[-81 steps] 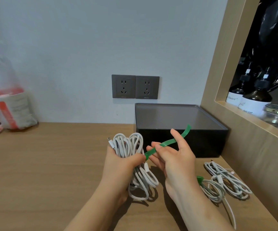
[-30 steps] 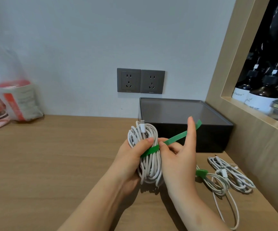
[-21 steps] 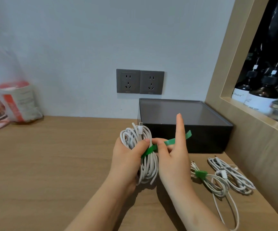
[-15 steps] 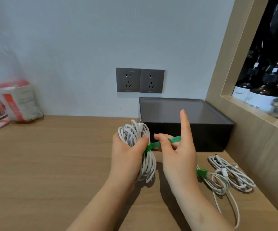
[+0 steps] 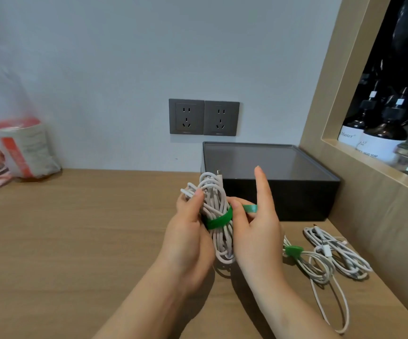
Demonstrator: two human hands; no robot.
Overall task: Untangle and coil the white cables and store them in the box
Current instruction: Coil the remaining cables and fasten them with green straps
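My left hand [image 5: 188, 231] grips a coiled bundle of white cable [image 5: 216, 199] held upright above the wooden counter. A green strap [image 5: 218, 220] is wound around the bundle's middle. My right hand [image 5: 256, 228] pinches the strap's free end between thumb and fingers, its index finger pointing up. The black box [image 5: 278, 196] stands just behind the hands, against the wall. A second white cable coil with a green tie [image 5: 293, 250] lies on the counter to the right. Beside that coil is a third, loose white coil [image 5: 337, 253].
Two grey wall sockets [image 5: 204, 117] sit above the box. A plastic bag with a red-and-white package [image 5: 24, 148] stands at the far left. A wooden shelf niche [image 5: 359, 152] on the right holds dark soap bottles [image 5: 379, 138].
The green strap went from sticking out loose to being wrapped around the bundle's middle. My right hand pulled its free end in closer, and the bundle turned slightly in my left hand.
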